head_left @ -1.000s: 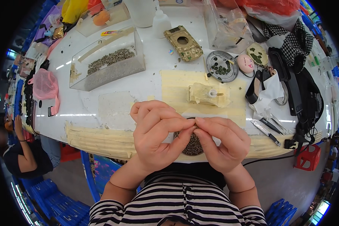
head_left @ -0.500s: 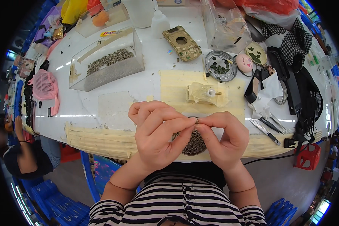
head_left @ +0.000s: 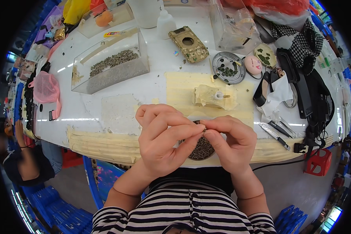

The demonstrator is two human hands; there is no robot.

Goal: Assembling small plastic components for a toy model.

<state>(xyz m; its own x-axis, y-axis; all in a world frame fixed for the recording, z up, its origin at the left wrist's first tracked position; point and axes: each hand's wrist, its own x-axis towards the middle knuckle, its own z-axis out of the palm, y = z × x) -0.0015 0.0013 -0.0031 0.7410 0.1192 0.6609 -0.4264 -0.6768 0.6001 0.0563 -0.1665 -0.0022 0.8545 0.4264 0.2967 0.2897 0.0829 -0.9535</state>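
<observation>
Both hands (head_left: 162, 140) are pinching nearly closed, holding a tiny piece (head_left: 204, 129) between them, probably light, stiff, favouring edge grips.

A white table (head_left: 80, 111) stands over a grey floor (head_left: 286, 183), with a red stool (head_left: 318, 163) near its right end.

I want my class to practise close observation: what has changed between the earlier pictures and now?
The right hand has shifted very slightly left, its thumb tip easing away from the left hand, so more small brown pieces show between them. No grasp or release is visible; anything pinched is too small to identify. The left hand, camouflage model hull and taped block stayed practically put.
</observation>
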